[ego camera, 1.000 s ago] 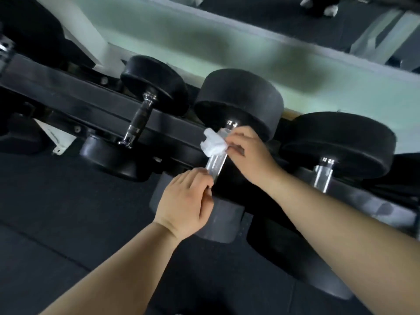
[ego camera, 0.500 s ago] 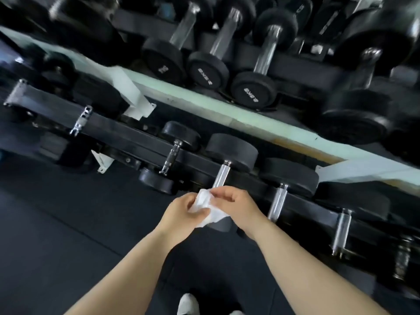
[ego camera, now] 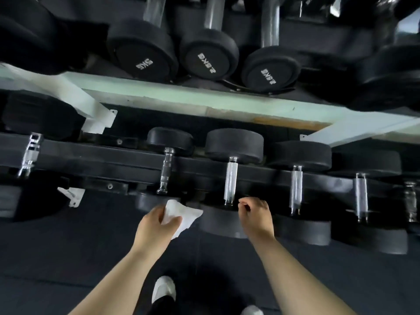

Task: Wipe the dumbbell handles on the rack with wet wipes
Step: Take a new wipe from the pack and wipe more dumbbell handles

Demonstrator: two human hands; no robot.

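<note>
Head camera shows the left hand [ego camera: 156, 226] gripping a crumpled white wet wipe [ego camera: 184, 214] below the black steel rack [ego camera: 91, 160], off every handle. The right hand [ego camera: 255, 215] is curled and empty beside a chrome dumbbell handle [ego camera: 230, 180]. Wiping looks unfinished, though I cannot tell which handles are done.

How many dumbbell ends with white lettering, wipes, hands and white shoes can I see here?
Dumbbell ends with white lettering: 3
Wet wipe, held in the left hand: 1
Hands, counting the right hand: 2
White shoes: 2
Total: 8
</note>
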